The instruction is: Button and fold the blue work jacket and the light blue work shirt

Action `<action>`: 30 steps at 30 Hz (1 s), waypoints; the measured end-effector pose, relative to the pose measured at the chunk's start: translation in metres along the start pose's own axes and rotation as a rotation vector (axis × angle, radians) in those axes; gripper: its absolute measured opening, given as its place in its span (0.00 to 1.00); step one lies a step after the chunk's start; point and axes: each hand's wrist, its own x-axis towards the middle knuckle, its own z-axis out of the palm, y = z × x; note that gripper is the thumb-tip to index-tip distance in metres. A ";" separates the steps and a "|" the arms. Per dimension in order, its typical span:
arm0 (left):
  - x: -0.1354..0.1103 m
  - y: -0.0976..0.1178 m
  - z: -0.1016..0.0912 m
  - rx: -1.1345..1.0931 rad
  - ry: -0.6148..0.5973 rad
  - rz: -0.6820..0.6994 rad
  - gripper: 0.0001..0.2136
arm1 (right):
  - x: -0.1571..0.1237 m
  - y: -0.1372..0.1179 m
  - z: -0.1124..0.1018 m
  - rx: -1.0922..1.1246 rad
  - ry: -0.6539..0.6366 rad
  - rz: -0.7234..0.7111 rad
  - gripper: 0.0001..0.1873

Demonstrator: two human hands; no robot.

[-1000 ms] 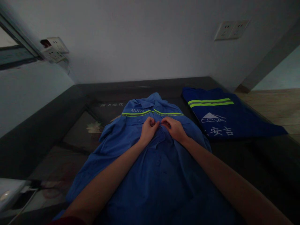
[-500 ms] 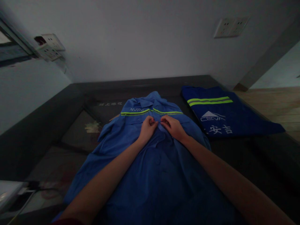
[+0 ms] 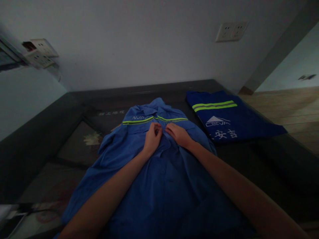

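1. Mostly, the change over the last second is small: the view swings slightly, and the blue shirt (image 3: 149,186) lies as it did, front up on the dark desk (image 3: 261,166), with its collar end pointing away from the person.
2. The left hand (image 3: 152,137) now shows a rounder loop between thumb and fingers; its tips look pinched together on the cloth of the front opening, just below the reflective stripe (image 3: 138,122).
3. Close beside it, the right hand (image 3: 178,134) has its fingers reaching in flatter, the tips drawn together and apparently clamped on the same opening; the dim light hides exactly which fold they have.
4. A narrow gap between the two sets of fingertips looks slightly wider than half a second ago, so the grip seems to be adjusting while the work stays at one spot.
5. Nearer the person, a button (image 3: 162,171) sits on the shirt front, clear of both hands.
6. To the right, a darker blue garment (image 3: 221,119) lies flat on the desk, untouched.
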 end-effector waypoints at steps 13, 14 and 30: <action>0.012 0.022 -0.014 0.474 -0.057 -0.014 0.09 | -0.003 -0.003 -0.004 0.015 0.093 0.024 0.13; 0.012 0.021 -0.012 0.466 -0.066 -0.047 0.09 | -0.003 -0.004 -0.004 0.007 0.095 0.026 0.13; 0.009 0.016 -0.007 0.383 -0.207 -0.020 0.10 | -0.001 0.001 0.001 0.167 0.134 0.046 0.09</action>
